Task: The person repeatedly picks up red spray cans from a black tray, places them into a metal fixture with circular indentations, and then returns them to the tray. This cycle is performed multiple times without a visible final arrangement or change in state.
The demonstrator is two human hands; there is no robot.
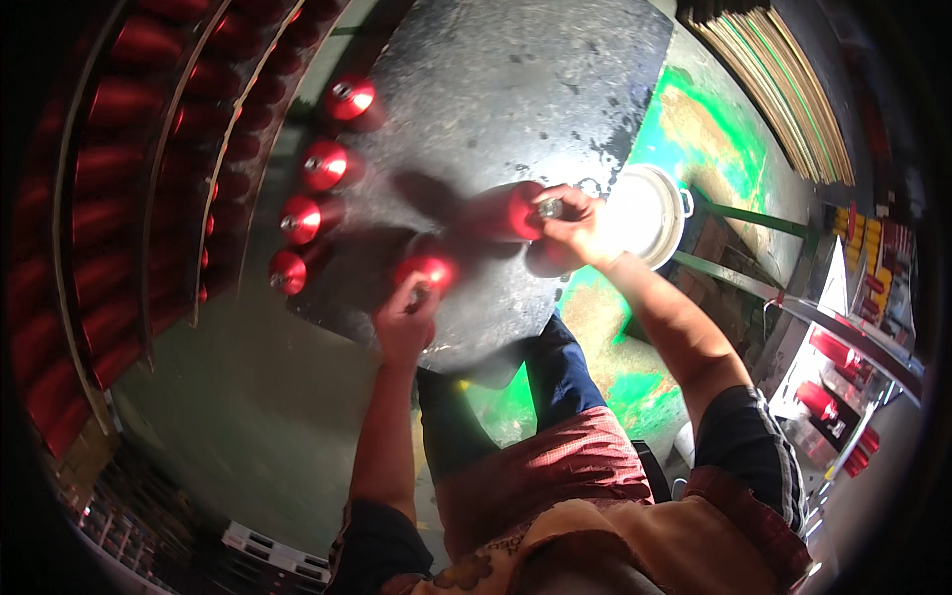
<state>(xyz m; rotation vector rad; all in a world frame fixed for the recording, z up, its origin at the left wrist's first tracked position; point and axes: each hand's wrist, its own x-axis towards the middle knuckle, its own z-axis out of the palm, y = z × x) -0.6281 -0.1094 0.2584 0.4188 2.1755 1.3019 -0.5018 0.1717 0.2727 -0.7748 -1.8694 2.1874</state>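
My left hand [409,309] is closed round the neck of a red metal cylinder [432,266] that stands near the close edge of the dark metal table [476,89]. Another red metal cylinder [514,212], shaped like a fire extinguisher body and tilted, has its neck in my right hand [580,226]. That hand's fingers wrap the metal neck, beside a white round bucket [678,233] under bright light. Whether the right-hand cylinder touches the tabletop, I cannot tell. Further red cylinders [323,165] stand in a row along the table's left edge, necks upward.
Racks packed with red cylinders [119,178] rise at the left. Stacked flat cardboard sheets [773,89] lie at the far right. A green metal bar [749,216] and a trolley-like frame with red cylinders [818,400] are to the right. My legs [560,372] are against the table's near side.
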